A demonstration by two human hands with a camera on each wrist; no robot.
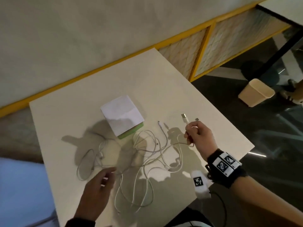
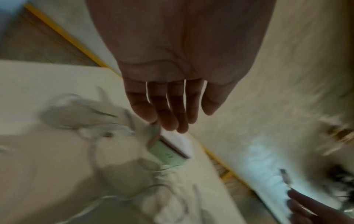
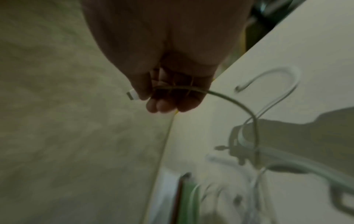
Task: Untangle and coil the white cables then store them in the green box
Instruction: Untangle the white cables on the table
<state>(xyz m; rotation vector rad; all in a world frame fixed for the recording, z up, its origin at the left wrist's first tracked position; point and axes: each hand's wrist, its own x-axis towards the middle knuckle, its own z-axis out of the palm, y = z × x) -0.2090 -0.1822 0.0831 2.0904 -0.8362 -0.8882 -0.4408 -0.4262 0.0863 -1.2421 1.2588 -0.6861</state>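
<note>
We are pinching one white cable (image 1: 186,124) behind its plug with our right hand (image 1: 199,138), near the table's (image 1: 164,89) right edge. Our left hand (image 1: 96,190), fingers (image 2: 168,115) relaxed and holding nothing, is hovering over the tangled white cables (image 1: 141,161). One green box (image 1: 129,133), paper-topped, is sitting mid-table; bare surface is lying beyond it.

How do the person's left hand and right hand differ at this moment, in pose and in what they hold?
The right hand is raised and pinches one white cable near its connector; the left hand holds nothing. The right hand's fingers are curled round the cable; the left hand's fingers are straight and relaxed over the tangle. Both are over the table.
</note>
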